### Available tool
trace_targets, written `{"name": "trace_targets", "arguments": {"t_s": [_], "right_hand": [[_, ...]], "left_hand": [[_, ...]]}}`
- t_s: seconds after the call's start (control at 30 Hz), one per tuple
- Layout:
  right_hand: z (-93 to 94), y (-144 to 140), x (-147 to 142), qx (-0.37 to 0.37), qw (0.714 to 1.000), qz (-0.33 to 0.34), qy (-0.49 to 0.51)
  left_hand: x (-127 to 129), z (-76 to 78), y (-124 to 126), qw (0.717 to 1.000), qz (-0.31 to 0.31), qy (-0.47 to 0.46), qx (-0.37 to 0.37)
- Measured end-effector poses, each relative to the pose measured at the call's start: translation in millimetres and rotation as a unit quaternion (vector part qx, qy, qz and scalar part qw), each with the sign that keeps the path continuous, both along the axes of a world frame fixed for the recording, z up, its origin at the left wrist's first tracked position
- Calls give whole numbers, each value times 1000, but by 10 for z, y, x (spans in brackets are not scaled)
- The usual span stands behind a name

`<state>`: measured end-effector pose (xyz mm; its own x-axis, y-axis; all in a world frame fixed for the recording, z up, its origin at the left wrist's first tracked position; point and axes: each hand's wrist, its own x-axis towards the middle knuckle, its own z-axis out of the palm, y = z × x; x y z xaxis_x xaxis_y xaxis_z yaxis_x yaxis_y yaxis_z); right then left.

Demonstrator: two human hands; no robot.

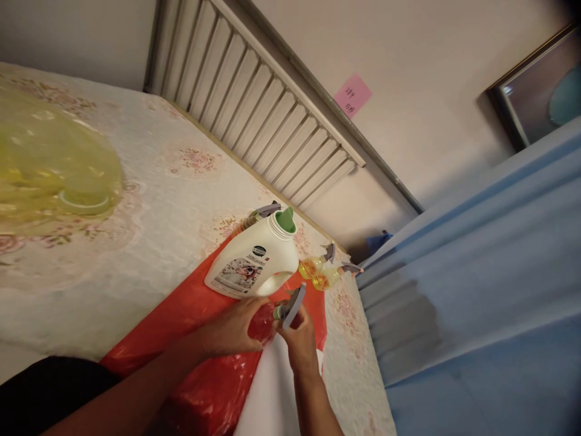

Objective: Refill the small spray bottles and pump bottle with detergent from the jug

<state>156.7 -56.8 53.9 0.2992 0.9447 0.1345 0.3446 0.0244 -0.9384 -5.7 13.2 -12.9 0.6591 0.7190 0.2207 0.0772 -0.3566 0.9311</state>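
Observation:
My right hand (300, 340) grips a grey trigger spray head (290, 307) with a green collar; the bottle under it is hidden by my fingers. My left hand (236, 330) reaches toward the same spray bottle, fingers curled at its side. Both hands are over a red plastic sheet (200, 375) spread on a floral-patterned bed (149, 200). Just beyond my hands stands a white detergent jug (249, 263), cap off, with a green pour spout. To its right lie two small spray bottles (320, 274) of yellow liquid. Another grey sprayer (263, 212) pokes out behind the jug.
A large translucent yellow bag or container (49, 163) sits on the bed at left. A slatted headboard (254, 103) runs along the wall, which carries a pink sticky note (353, 94). Blue fabric (476, 290) hangs at right. A white sheet (267, 393) lies under my right forearm.

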Motion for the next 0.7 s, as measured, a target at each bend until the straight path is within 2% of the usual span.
{"name": "trace_targets", "arguments": {"t_s": [0.1,0.23,0.3,0.57,0.7], "right_hand": [[0,-9,-23,1,999,-10,-42],[-5,-45,39,-10,998,51,33],[-17,-48,61,-12,997,58,55],[-42,-61,-65,27,999,6,39],[-44,-101,-139,8,1000,-23,0]], "left_hand": [[-2,-9,-2,1000,-3,-1,3],[-28,66,-12,1000,-13,-26,2],[-32,82,-16,1000,-11,-28,-1],[5,-32,-23,1000,-2,-9,-2],[-9,0,-19,1000,-13,-7,-11]]}}
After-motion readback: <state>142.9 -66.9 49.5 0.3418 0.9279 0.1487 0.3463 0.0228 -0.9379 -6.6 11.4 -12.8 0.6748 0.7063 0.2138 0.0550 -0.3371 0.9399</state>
